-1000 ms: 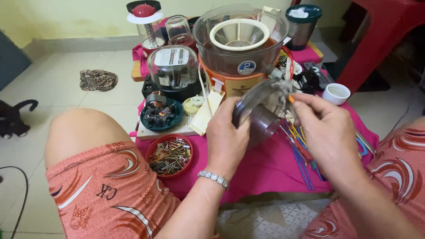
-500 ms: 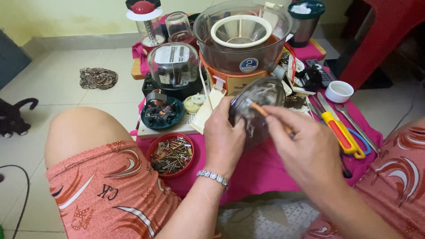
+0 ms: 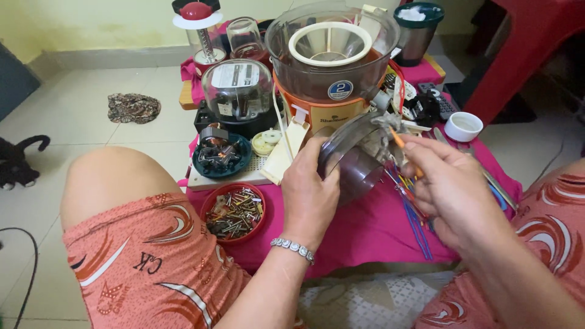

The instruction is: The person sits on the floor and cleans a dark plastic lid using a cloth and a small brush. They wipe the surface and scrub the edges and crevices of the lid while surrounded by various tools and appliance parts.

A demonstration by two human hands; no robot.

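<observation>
My left hand (image 3: pixel 309 195) wraps the smoky plastic jar (image 3: pixel 356 159) from its 8 o'clock side; my right hand (image 3: pixel 448 186), at the jar's 3 o'clock, pinches an orange-handled tool (image 3: pixel 397 139) against its rim; the red screw bowl (image 3: pixel 234 212) crowds 9 o'clock; bare pink cloth (image 3: pixel 372 228) lies at 6 o'clock.

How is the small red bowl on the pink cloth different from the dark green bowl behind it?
The red bowl lies directly on the pink cloth, while the dark green bowl rests on a pale board. The red bowl is filled with many small screws and metal bits; the green bowl holds a motor part with copper windings. The red bowl is nearer to the left hand. Both are round, shallow and open.
</observation>
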